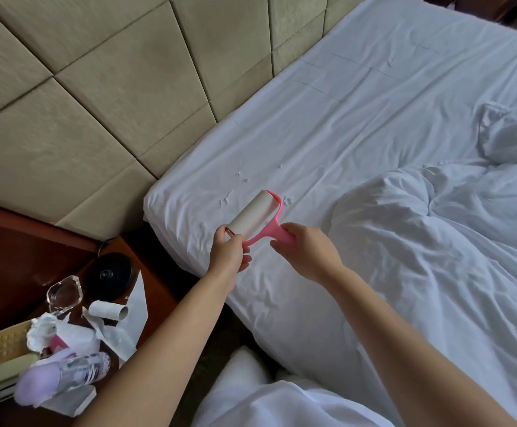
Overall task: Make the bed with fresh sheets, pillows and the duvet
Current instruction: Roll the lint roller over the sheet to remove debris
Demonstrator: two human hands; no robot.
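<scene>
A pink lint roller (258,217) with a white sticky roll hangs just above the near left corner of the bed. My right hand (306,252) grips its pink handle. My left hand (231,252) pinches the near end of the roll. The white fitted sheet (328,124) lies fairly smooth over the mattress, with small white lint bits (241,180) near the roller. A crumpled white duvet (435,241) is bunched over the right half of the bed. A white pillow (515,134) lies at the far right edge.
A padded beige headboard (97,103) runs along the left. A dark wood nightstand (155,291) beside the bed holds a spare paper roll (108,309), torn sheets, a glass ashtray (64,294), a black round base (107,274), a purple bottle (63,374) and a phone. White fabric (266,402) lies at the bottom.
</scene>
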